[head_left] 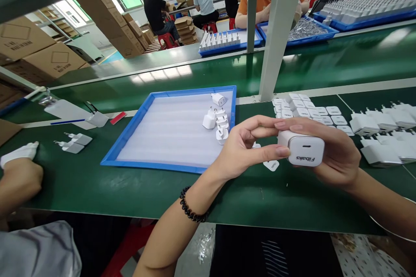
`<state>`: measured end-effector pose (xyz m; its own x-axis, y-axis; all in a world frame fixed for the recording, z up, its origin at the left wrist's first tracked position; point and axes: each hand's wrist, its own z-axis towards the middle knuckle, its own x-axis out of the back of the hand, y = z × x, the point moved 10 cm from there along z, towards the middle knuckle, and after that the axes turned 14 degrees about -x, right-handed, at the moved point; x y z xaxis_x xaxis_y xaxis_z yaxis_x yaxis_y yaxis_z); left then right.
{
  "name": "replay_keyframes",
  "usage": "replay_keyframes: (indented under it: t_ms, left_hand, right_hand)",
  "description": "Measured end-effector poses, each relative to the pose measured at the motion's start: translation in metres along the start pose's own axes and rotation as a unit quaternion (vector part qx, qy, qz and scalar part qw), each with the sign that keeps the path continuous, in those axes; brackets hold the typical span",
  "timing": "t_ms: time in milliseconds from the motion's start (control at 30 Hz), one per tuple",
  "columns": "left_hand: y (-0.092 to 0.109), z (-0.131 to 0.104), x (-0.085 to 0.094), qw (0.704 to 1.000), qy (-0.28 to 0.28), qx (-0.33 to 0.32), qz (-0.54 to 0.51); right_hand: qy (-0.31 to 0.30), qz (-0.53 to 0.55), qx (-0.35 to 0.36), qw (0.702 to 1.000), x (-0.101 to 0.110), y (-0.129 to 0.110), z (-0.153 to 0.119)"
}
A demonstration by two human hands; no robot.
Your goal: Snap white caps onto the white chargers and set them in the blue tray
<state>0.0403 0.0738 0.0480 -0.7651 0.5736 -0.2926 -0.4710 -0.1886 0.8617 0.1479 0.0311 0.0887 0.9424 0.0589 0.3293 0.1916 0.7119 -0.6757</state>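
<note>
A white plug-in charger (306, 150) with a small port slot and the upside-down print "Fibaks" faces me, held above the green bench. My left hand (242, 147) pinches its left side, thumb in front and fingers along the top. From the right, my right hand (339, 153) wraps round its back and top, fingers closed. Its prongs are out of sight. Below the hands lies a white printed piece (271, 165), partly covered. Left of them is a blue-rimmed tray (156, 164) with several white chargers (222, 121) near its right side.
White square covers (338, 120) lie behind my right hand, and rows of chargers (378, 153) stand at the right. A grey post (276, 39) rises behind the tray. At left rest a co-worker's arm (19, 173) and two chargers (72, 143). More people sit across the line.
</note>
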Motion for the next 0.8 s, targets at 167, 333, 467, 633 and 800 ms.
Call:
replay_keyframes:
  t_ms: [167,333,467,633,800]
  left_hand:
    - [0.005,0.003,0.000,0.999,0.001,-0.024,0.044]
    - [0.013,0.005,0.001,0.995,0.009,-0.061,0.083]
    - [0.014,0.005,-0.001,0.995,0.009,-0.066,0.076]
    - [0.013,0.003,-0.001,0.996,0.017,-0.047,0.074]
    - [0.017,0.002,0.001,0.994,0.034,-0.052,0.091]
  right_hand:
    - [0.001,0.030,0.012,0.999,-0.001,0.004,-0.002]
    - [0.005,0.026,0.009,1.000,-0.003,0.001,0.000]
    - [0.000,0.045,0.013,0.999,-0.003,0.000,0.001]
    - [0.001,0.075,0.028,0.997,-0.002,0.003,0.000]
    - [-0.007,0.081,0.019,0.996,-0.006,0.006,0.000]
